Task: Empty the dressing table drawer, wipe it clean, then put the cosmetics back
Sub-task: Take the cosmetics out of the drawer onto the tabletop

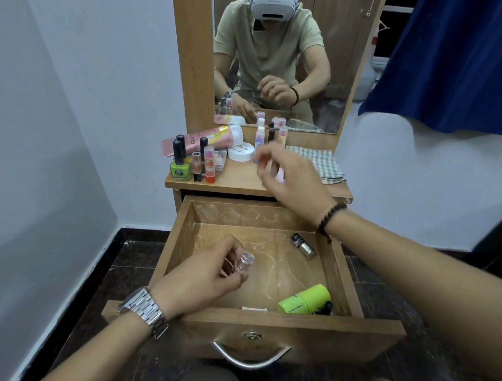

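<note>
Down in the open drawer, at about 8 o'clock on its floor, the left hand pinches a small clear glass bottle between thumb and fingertips; a metal watch sits on that wrist. Up on the tabletop, at 10 o'clock, stand a green nail polish bottle, dark-capped polish bottles and an orange-capped tube, with a pink tube lying behind them and a white round compact just beside. Toward 12 o'clock, small bottles line the foot of the mirror. The right hand hovers over the tabletop, blurred, fingers curled loosely; whether it holds anything I cannot tell. A beaded bracelet circles its wrist. A checked cloth lies folded at 2 o'clock. Inside the drawer, a dark-capped silver polish bottle lies at 1 o'clock, and a lime-green container lies at 4 o'clock against the front wall.
</note>
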